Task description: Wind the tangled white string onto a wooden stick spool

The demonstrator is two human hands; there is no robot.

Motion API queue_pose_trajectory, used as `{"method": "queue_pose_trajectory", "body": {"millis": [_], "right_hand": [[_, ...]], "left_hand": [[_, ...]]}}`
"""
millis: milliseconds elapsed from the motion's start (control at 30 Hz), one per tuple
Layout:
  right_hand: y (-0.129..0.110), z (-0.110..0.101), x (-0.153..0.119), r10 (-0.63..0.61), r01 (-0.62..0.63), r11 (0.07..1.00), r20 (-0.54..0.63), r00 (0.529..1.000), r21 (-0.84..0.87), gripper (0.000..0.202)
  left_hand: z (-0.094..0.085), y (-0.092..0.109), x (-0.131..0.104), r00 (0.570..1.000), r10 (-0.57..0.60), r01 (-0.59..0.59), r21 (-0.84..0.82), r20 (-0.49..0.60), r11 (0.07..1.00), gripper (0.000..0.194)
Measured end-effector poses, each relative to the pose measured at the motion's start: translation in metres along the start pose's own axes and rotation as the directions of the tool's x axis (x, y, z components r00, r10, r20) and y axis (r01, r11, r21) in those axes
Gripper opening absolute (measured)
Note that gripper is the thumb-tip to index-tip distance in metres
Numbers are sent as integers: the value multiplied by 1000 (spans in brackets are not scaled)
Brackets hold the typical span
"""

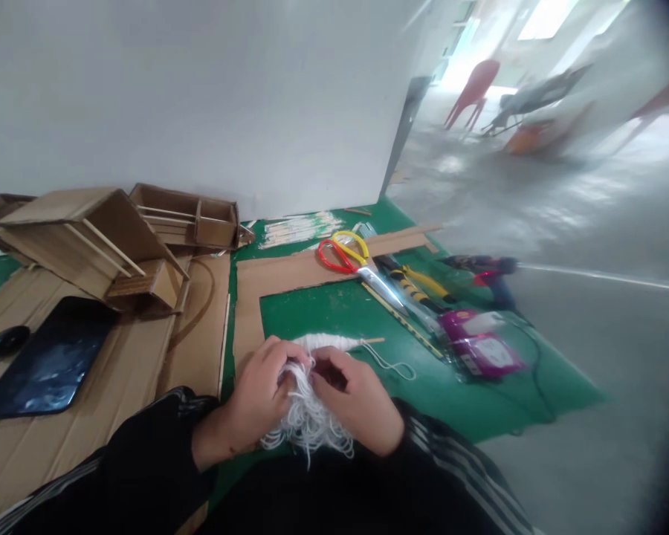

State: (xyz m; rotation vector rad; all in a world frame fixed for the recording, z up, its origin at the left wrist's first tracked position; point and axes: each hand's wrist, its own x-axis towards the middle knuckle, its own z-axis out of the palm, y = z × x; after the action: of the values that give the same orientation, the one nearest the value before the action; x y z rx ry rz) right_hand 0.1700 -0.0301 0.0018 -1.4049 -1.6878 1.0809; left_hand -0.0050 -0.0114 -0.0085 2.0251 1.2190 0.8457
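My left hand [256, 397] and my right hand [357, 401] are close together over a green mat [334, 316], both gripping a tangled bundle of white string [309, 423]. Strands hang down between my wrists. Just beyond my fingers lies a stick wound with white string [334, 341], with a loose loop trailing to the right. Both sleeves are black with white stripes.
Red-and-yellow scissors [348, 256], a yellow-black knife [418, 286], a ruler and a purple device [479, 345] lie right of my hands. An L-shaped cardboard strip [290, 275] frames the mat. Cardboard models [105, 238], a black tablet [50, 364] and a mouse [3, 342] lie left.
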Motion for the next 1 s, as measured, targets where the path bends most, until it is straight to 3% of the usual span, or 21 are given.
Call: {"method": "queue_pose_trajectory", "body": {"millis": [233, 500, 667, 1000], "right_hand": [[3, 0, -2, 36, -35, 999, -100, 994, 6, 16], [3, 1, -2, 22, -29, 999, -161, 987, -43, 19], [3, 2, -3, 33, -35, 999, -144, 989, -11, 16], [6, 0, -4, -6, 4, 1000, -161, 987, -16, 25]], "left_hand": [[0, 3, 0, 998, -61, 61, -108, -4, 992, 14], [-6, 11, -3, 994, -84, 95, -175, 69, 980, 16], [-1, 13, 1, 988, -156, 154, -116, -1, 981, 13], [3, 6, 1, 998, -40, 38, -50, -45, 998, 18]]}}
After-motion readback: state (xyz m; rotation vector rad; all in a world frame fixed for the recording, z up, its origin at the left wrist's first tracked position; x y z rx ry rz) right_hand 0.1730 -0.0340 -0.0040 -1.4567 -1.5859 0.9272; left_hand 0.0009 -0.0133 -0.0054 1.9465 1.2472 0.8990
